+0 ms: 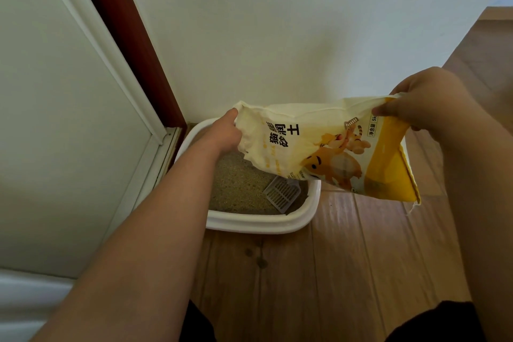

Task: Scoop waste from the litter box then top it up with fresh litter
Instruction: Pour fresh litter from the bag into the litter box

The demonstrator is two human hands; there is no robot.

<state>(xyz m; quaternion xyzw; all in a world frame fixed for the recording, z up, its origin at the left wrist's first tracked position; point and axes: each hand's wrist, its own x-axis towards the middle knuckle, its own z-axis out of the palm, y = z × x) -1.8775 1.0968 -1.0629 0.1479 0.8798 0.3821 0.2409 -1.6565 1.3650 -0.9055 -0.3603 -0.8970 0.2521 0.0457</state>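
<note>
A yellow and white litter bag (327,147) with a cartoon tiger hangs sideways over the white litter box (263,223). My left hand (224,133) grips the bag's left end, above the grey-tan litter (238,189). My right hand (424,100) pinches the bag's right end, higher up and past the box's right side. A pale slotted scoop (281,194) lies in the litter near the box's front right corner. The bag hides the back right part of the box. No litter is seen falling.
The box stands on a wooden plank floor (361,258) against a white wall (277,36). A white door panel (55,119) with a dark red frame (125,36) borders the box on the left. My dark trouser legs show at the bottom edge.
</note>
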